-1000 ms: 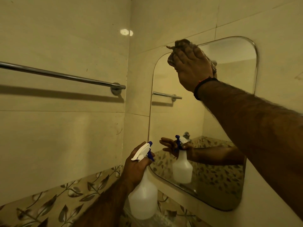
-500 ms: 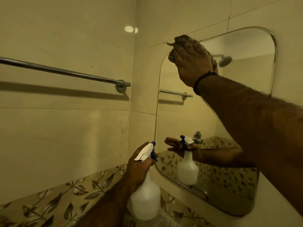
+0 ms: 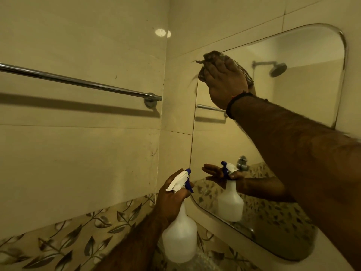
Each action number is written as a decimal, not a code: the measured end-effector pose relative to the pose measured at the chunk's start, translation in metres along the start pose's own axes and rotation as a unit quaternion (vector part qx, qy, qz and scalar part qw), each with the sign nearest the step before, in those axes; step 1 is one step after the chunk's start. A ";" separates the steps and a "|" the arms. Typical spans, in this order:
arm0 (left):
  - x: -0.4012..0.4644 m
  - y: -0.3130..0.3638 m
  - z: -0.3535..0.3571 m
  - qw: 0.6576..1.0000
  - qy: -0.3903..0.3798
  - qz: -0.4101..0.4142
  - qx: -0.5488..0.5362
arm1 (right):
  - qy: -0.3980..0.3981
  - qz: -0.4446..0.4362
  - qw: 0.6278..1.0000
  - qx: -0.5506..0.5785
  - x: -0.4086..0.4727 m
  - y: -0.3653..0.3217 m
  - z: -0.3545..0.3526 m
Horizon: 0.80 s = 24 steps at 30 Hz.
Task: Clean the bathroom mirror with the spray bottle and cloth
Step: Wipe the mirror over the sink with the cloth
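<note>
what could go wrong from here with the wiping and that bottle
The cloth under the right hand sits at the mirror top-left corner, so strokes may smear onto the wall tile. The left hand holds the spray bottle with its nozzle close to the mirror's edge; a bump seems possible.

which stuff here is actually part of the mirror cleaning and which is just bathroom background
In use: mirror; cloth under the right hand; spray bottle in the left hand.

Background: towel rail; leaf-pattern tile border.
</note>
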State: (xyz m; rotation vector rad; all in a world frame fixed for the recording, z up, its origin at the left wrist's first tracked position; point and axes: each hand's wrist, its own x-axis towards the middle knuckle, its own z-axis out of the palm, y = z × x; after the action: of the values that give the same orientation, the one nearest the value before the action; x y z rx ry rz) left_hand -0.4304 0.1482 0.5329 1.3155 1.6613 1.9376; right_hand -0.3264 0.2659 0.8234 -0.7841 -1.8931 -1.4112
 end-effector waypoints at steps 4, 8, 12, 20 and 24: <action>-0.003 -0.001 -0.002 1.000 0.010 -0.009 -0.013 | -0.009 -0.010 1.000 -0.011 -0.004 -0.010 0.003; -0.007 -0.002 -0.001 1.000 0.018 -0.006 -0.011 | -0.024 -0.027 0.999 -0.009 -0.015 -0.022 0.007; -0.008 -0.007 0.003 0.999 0.029 -0.012 -0.018 | -0.035 -0.050 0.998 -0.005 -0.029 -0.037 0.014; -0.015 -0.014 0.008 0.999 0.026 -0.012 -0.029 | -0.055 -0.109 0.992 0.014 -0.074 -0.084 0.040; -0.021 -0.014 0.006 0.999 0.030 -0.008 -0.012 | -0.073 -0.143 0.987 0.017 -0.103 -0.110 0.054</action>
State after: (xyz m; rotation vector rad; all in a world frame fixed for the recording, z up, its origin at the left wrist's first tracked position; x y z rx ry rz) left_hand -0.4186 0.1418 0.5101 1.2420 1.6663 2.0001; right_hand -0.3562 0.2820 0.6672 -0.6333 -2.2075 -1.5212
